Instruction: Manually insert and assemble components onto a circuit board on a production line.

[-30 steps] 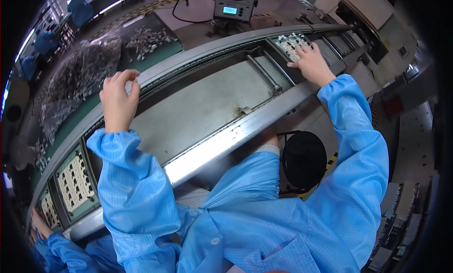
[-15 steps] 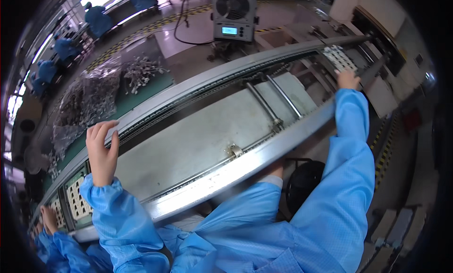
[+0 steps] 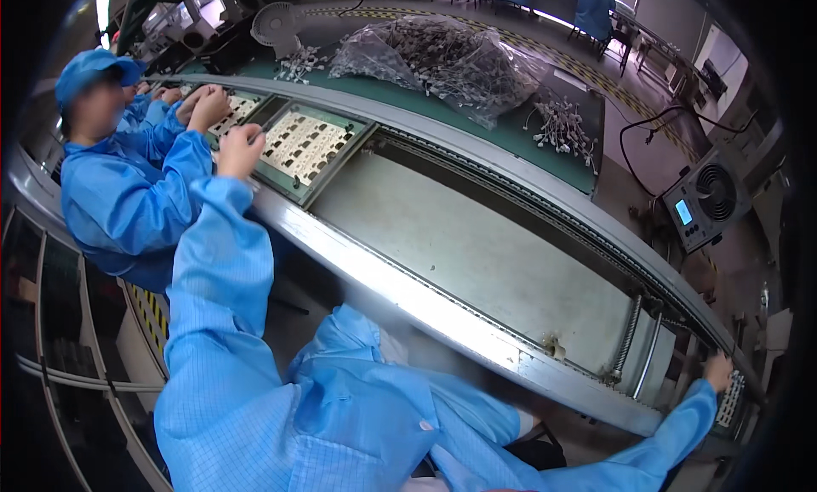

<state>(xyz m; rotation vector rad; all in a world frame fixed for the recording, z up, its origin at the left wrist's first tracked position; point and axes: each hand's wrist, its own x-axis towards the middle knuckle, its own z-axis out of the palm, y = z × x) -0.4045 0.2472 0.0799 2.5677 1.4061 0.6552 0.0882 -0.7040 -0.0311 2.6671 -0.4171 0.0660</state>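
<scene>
Your left hand rested loosely curled, holding nothing, at the edge of the board tray on the conveyor. A co-worker crowded beside it. Your right hand touched a second tray, mostly cut off; its grip could not be told.

At the upper left of the frame a co-worker in a blue coat and blue cap sits at the line. Near the top centre a clear plastic bag full of small parts lies on the green mat, with loose bundles of white parts beside it at the left and right. A small white fan stands at the top left. At the right a grey box with a round grille and small screen sits with a black cable curling toward it.
</scene>
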